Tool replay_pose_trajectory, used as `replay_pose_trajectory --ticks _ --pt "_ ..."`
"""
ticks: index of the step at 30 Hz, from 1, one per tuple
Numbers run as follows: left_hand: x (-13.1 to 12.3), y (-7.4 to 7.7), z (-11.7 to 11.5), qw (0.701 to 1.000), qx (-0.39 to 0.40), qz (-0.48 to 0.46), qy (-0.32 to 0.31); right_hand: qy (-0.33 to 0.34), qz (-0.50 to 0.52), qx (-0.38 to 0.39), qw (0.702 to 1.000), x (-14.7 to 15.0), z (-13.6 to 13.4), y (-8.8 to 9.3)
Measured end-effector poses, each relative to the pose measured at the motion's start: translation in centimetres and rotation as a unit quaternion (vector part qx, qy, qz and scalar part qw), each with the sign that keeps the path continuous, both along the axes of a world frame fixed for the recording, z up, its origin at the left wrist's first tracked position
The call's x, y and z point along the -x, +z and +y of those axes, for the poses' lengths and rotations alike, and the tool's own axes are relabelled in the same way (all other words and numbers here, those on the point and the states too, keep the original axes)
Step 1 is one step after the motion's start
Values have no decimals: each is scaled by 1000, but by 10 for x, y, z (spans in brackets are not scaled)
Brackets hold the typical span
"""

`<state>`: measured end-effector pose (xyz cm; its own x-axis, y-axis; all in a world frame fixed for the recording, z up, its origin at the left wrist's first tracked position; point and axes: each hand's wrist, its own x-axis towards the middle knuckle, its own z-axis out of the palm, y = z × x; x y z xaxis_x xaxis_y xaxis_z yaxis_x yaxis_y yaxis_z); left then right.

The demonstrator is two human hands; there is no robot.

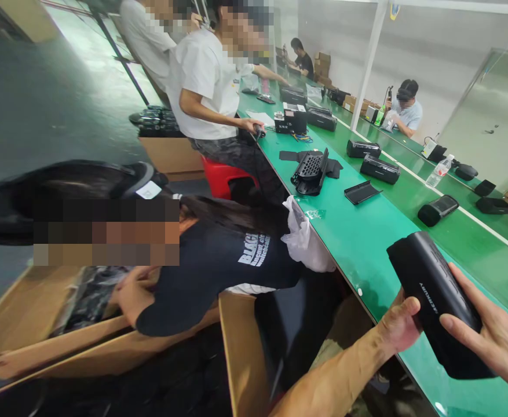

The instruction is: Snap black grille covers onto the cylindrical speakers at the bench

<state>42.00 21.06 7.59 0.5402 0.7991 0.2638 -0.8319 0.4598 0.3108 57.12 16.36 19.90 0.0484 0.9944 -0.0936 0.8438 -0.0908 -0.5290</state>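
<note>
A long black speaker (438, 301) with small white lettering on its side is held over the near edge of the green workbench (358, 243). My left hand (399, 327) grips it from below, thumb against its side. From the right, my right hand (492, 330) wraps its fingers over the lower end of the speaker. Both hands are closed on it at the lower right of the head view.
A person in a black shirt (210, 272) bends over an open cardboard box (32, 324) to my left. A white plastic bag (306, 237) hangs at the bench edge. More black speakers (379, 169), trays (361, 191), a water bottle (439, 171) and seated workers (205, 81) line the bench.
</note>
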Motion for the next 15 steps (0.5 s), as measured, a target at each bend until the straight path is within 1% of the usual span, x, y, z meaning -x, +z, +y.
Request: replay_pose_trajectory --ticks 2,3,4,6,7,9,11,12,14,15 --pt "0 5 6 1000 2 10 9 23 16 23 999 -7 3 4" --pt "1 9 9 1000 3 16 14 35 29 22 999 -11 1 4" --pt "2 12 12 999 6 24 23 40 48 4 998 -14 -3 2" --pt "6 18 19 998 16 38 49 25 100 -83 991 -16 -17 -11" --pt "7 20 21 997 22 44 60 8 126 -140 982 -14 -25 -22" --pt "8 22 23 996 31 53 71 -27 155 -247 956 -4 -36 -51" --pt "4 22 21 994 37 61 77 -56 130 -345 928 10 -37 -78" --pt "1 21 19 994 35 67 84 -67 110 -397 909 15 -34 -88" --pt "-3 18 17 991 12 85 102 -75 90 -467 877 21 -27 -98" --pt "-3 17 17 989 -13 98 107 -72 94 -480 869 20 -24 -98"
